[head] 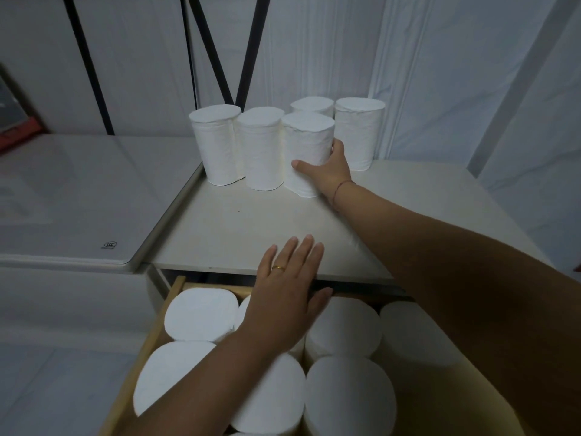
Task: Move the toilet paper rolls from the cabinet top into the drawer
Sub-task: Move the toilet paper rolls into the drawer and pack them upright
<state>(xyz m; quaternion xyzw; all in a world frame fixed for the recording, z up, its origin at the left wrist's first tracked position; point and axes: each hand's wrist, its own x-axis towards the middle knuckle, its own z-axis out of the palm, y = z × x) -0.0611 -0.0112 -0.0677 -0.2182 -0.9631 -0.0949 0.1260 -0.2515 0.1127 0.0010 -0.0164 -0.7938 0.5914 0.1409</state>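
Several white toilet paper rolls stand upright at the back of the beige cabinet top (239,228). My right hand (327,169) grips the front roll (306,146) low on its side, thumb across the front, and that roll leans a little. Beside it stand a left roll (215,143), a middle roll (261,149) and a right roll (360,133). My left hand (286,291) hovers flat, fingers straight, over the cabinet's front edge and the open wooden drawer (147,338). Several rolls (201,313) stand on end in the drawer.
A white glossy surface (78,199) adjoins the cabinet on the left, with a red-edged object (19,130) at its far corner. Black stand legs (217,58) rise behind the rolls against white curtains. The drawer's right front part shows bare beige lining (446,401).
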